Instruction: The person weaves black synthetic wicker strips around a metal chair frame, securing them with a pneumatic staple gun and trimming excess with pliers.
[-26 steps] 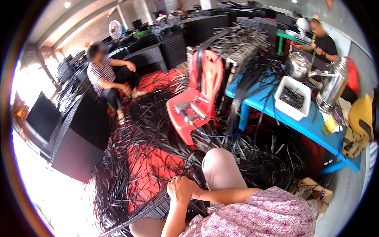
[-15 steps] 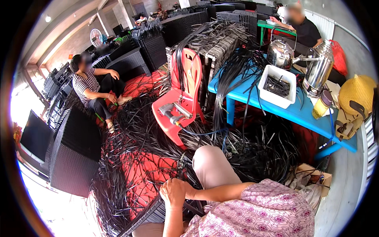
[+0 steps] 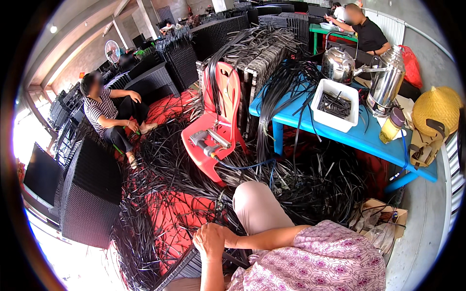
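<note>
My left hand is closed at the top corner of a dark grey woven wicker piece, which leans across my lap. Pressed against it from the right is my right hand, also closed and partly covered by the left. The fingertips of both hands are hidden, so whatever they pinch does not show. Dark bars of the same piece run below my right wrist. Just beyond the hands is my bent knee, in light trousers.
Loose black plastic strips cover much of the red floor sheet. A red chair bears a nail gun with a blue hose. On the blue table stand a white bin, a kettle and a flask. Another person sits at left.
The whole view has shifted slightly, with the chair and table now a little farther left. My hands stay together at the woven piece, and a bit more of its surface shows.
</note>
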{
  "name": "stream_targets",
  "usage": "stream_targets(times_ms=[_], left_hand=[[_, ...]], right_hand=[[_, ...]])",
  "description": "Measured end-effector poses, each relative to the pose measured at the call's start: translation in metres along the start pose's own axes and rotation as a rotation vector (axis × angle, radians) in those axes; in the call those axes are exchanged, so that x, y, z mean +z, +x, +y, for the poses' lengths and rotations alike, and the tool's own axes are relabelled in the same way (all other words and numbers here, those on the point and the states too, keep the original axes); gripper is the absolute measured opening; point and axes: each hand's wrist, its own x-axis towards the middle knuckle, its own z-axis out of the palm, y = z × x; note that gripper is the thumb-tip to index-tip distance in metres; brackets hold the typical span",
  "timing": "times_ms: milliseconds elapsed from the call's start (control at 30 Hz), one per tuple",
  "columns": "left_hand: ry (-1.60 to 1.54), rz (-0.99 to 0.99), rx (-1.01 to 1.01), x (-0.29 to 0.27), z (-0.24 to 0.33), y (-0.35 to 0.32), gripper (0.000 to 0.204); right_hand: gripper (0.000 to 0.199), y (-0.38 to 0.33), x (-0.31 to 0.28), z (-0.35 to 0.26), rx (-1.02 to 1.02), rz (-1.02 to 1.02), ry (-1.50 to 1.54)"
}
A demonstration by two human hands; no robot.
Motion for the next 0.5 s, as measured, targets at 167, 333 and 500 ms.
stream_targets(times_ms=[167,333,500], left_hand=[[-0.025,0.014,-0.006,-0.003,0.000,-0.001,0.023],[-0.018,-0.014,0.003,-0.003,0.001,0.001,0.023],[0.000,-0.032,-0.008,-0.001,0.004,0.002,0.024]], right_hand=[[0.030,0.001,0.002,-0.001,0.019,-0.052,-0.083],[0.029,-0.002,0.009,0.007,0.000,0.016,0.042],[0.027,-0.002,0.001,0.001,-0.020,0.065,0.047]])
